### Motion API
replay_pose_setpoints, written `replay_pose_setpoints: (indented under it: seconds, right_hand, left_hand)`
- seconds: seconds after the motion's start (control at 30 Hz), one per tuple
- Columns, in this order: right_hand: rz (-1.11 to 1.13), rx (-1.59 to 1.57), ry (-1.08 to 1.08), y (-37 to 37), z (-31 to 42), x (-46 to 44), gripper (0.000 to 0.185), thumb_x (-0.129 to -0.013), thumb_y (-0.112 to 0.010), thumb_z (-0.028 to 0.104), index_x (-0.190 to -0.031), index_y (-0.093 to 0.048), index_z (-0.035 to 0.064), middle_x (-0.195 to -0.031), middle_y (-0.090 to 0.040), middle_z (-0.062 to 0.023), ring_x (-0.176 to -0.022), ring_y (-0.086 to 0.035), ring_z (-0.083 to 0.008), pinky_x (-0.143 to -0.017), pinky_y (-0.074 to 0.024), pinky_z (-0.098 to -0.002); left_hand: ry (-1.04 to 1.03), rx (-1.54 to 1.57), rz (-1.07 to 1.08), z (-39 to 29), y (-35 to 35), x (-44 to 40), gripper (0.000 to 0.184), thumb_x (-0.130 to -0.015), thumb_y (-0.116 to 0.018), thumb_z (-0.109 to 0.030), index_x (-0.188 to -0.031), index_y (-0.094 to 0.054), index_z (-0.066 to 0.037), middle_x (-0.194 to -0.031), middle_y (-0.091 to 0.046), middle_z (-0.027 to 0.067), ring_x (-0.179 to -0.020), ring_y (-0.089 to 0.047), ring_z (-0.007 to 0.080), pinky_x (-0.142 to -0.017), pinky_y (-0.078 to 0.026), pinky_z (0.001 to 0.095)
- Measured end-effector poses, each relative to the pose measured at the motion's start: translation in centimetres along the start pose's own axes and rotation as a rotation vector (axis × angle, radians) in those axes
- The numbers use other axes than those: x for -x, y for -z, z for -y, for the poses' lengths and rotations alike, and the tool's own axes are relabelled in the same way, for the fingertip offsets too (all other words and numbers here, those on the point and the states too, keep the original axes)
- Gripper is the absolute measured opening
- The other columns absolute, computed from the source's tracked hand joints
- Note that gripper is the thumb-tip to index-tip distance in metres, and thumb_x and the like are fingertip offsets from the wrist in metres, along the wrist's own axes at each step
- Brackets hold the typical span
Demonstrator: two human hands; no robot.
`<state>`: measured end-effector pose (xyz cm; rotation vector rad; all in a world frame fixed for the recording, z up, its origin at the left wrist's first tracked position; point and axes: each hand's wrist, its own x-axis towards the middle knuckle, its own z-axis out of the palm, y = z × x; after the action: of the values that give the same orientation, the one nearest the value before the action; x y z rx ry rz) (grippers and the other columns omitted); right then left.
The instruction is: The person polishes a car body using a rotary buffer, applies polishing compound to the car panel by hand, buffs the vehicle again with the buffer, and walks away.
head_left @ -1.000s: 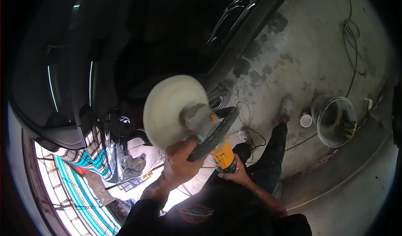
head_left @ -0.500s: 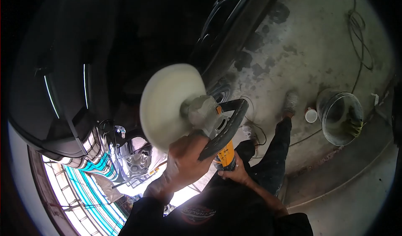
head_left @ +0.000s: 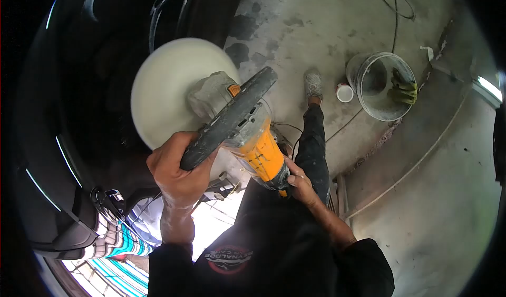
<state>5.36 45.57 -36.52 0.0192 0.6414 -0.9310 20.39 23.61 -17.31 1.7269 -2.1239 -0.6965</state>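
A yellow and grey power polisher spans both my hands, its round off-white pad facing a glossy black car panel. The pad looks smooth with blur; whether it touches the panel cannot be made out. My left hand is wrapped round the lower end of the polisher's black bow handle. At the rear of the polisher body, my right hand grips the dark end, with its fingers partly hidden behind the tool.
On the concrete floor stands a bucket with a yellowish glove or cloth over its rim. A small white-topped container sits beside it. A cord trails across the floor, and a wall rises at right.
My view has turned, so the bucket and floor shift left and up. The polisher has swung left and tilted, showing more of its yellow body; both hands keep their hold.
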Motion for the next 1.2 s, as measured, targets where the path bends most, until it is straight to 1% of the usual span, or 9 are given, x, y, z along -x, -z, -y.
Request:
replay_pose_setpoints:
  seconds: [0.1, 0.4, 0.7, 0.8, 0.9, 1.0, 1.1, 1.17, 1.2]
  right_hand:
    - [-0.002, 0.017, 0.024, 0.5, -0.7, 0.8, 0.083, -0.085, -0.056, 0.029, -0.155, -0.026, -0.0054, -0.151, -0.042, -0.0145, -0.139, -0.039, -0.0224, -0.117, -0.0259, -0.0335]
    - [-0.018, 0.119, 0.034, 0.7, -0.8, 1.3, 0.079, -0.085, -0.056, 0.023, -0.154, -0.028, -0.0055, -0.151, -0.043, -0.0129, -0.139, -0.038, -0.0213, -0.117, -0.0245, -0.0323]
    - [-0.037, 0.160, -0.010, 0.5, -1.4, 0.7, 0.079, -0.080, -0.053, 0.014, -0.152, -0.031, -0.0066, -0.149, -0.044, -0.0125, -0.139, -0.038, -0.0214, -0.116, -0.0244, -0.0316]
    - [-0.037, 0.207, 0.028, 0.7, -1.8, 0.5, 0.078, -0.079, -0.053, 0.014, -0.152, -0.032, -0.0065, -0.148, -0.045, -0.0126, -0.138, -0.039, -0.0216, -0.116, -0.0255, -0.0317]
    - [-0.009, 0.198, 0.050, 0.8, -1.8, 0.2, 0.078, -0.079, -0.052, 0.014, -0.152, -0.032, -0.0063, -0.147, -0.045, -0.0128, -0.138, -0.039, -0.0215, -0.115, -0.0260, -0.0315]
    - [-0.077, 0.190, -0.035, 1.6, -3.2, 0.6, 0.078, -0.077, -0.052, 0.015, -0.150, -0.034, -0.0069, -0.147, -0.046, -0.0134, -0.140, -0.038, -0.0221, -0.116, -0.0258, -0.0324]
    - [-0.026, 0.187, 0.030, 0.8, -2.5, 0.4, 0.080, -0.082, -0.059, 0.023, -0.152, -0.031, -0.0062, -0.148, -0.044, -0.0148, -0.141, -0.036, -0.0237, -0.116, -0.0252, -0.0355]
    - [0.017, 0.295, 0.097, -0.6, -1.5, 0.1, 0.094, -0.085, -0.069, 0.040, -0.154, -0.024, -0.0047, -0.149, -0.042, -0.0160, -0.141, -0.037, -0.0254, -0.117, -0.0253, -0.0388]
    - [0.059, 0.356, 0.119, -0.3, -2.0, -0.4, 0.110, -0.080, -0.079, 0.050, -0.155, -0.019, -0.0030, -0.150, -0.040, -0.0163, -0.140, -0.037, -0.0259, -0.117, -0.0258, -0.0404]
  left_hand:
    - [-0.099, 0.011, 0.028, 0.1, -0.5, 0.0, 0.026, -0.077, -0.087, -0.012, -0.083, -0.064, 0.000, -0.064, -0.063, 0.0033, -0.056, -0.056, 0.0054, -0.052, -0.040, 0.0213]
    - [-0.104, -0.026, 0.050, 0.1, -0.8, 0.6, 0.025, -0.077, -0.086, -0.010, -0.083, -0.064, 0.000, -0.064, -0.063, 0.0035, -0.057, -0.055, 0.0054, -0.052, -0.041, 0.0221]
    - [-0.075, -0.026, 0.056, 1.1, -0.4, 0.5, 0.025, -0.076, -0.087, -0.009, -0.083, -0.064, 0.000, -0.063, -0.061, 0.0033, -0.056, -0.053, 0.0057, -0.053, -0.041, 0.0226]
    - [-0.078, -0.030, 0.051, 1.4, -0.4, 0.4, 0.025, -0.076, -0.087, -0.009, -0.083, -0.064, 0.000, -0.063, -0.061, 0.0037, -0.056, -0.054, 0.0060, -0.053, -0.042, 0.0230]
    - [-0.049, -0.016, 0.066, 1.6, -0.3, 0.4, 0.024, -0.076, -0.086, -0.007, -0.082, -0.064, 0.000, -0.063, -0.062, 0.0045, -0.057, -0.056, 0.0067, -0.054, -0.043, 0.0238]
    - [0.003, -0.006, 0.084, 1.2, -0.1, 0.4, 0.020, -0.070, -0.080, 0.002, -0.082, -0.064, 0.001, -0.066, -0.062, 0.0123, -0.056, -0.064, 0.0219, -0.054, -0.047, 0.0312]
    - [-0.058, -0.071, 0.115, 1.4, 0.3, 0.4, 0.019, -0.070, -0.079, 0.000, -0.083, -0.065, 0.001, -0.068, -0.062, 0.0146, -0.058, -0.065, 0.0281, -0.054, -0.049, 0.0354]
    - [-0.062, -0.077, 0.143, 1.4, 0.7, 1.1, 0.022, -0.069, -0.078, -0.001, -0.086, -0.065, 0.000, -0.070, -0.062, 0.0157, -0.061, -0.064, 0.0340, -0.055, -0.050, 0.0395]
    - [-0.113, -0.134, 0.138, 1.2, 0.9, 1.0, 0.025, -0.065, -0.085, -0.003, -0.079, -0.064, 0.001, -0.062, -0.060, 0.0131, -0.051, -0.062, 0.0240, -0.050, -0.046, 0.0332]
